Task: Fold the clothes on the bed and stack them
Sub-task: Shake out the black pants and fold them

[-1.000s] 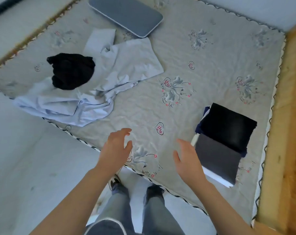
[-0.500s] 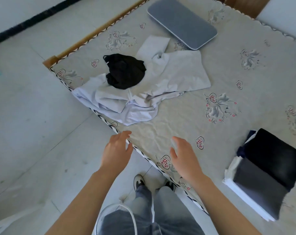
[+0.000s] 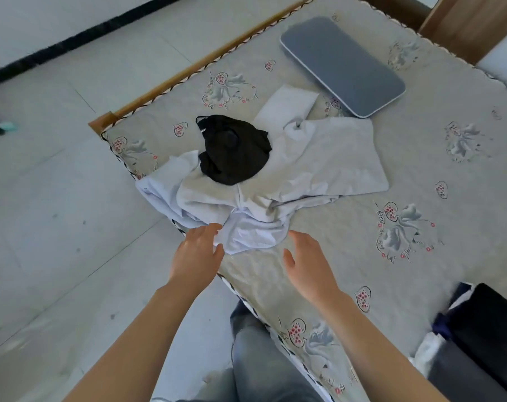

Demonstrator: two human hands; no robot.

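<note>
A crumpled pale blue-grey garment (image 3: 310, 166) lies spread near the bed's left corner, its lower part bunched at the edge. A small black garment (image 3: 234, 149) sits in a heap on top of it. My left hand (image 3: 198, 256) reaches the bunched hem with fingers extended, holding nothing. My right hand (image 3: 307, 265) hovers open just right of the hem, over the sheet. A stack of folded dark clothes (image 3: 484, 343) rests at the lower right, partly cut off by the frame.
The bed (image 3: 420, 256) has a beige sheet printed with flowers and hearts. A flat grey-blue pillow (image 3: 342, 65) lies at the far side. Tiled floor (image 3: 57, 227) is to the left, and my legs stand against the near edge.
The view has swung left toward the unfolded pile. Both hands have moved forward from the bare sheet to the pale garment's near hem. The folded stack has slid to the lower right corner.
</note>
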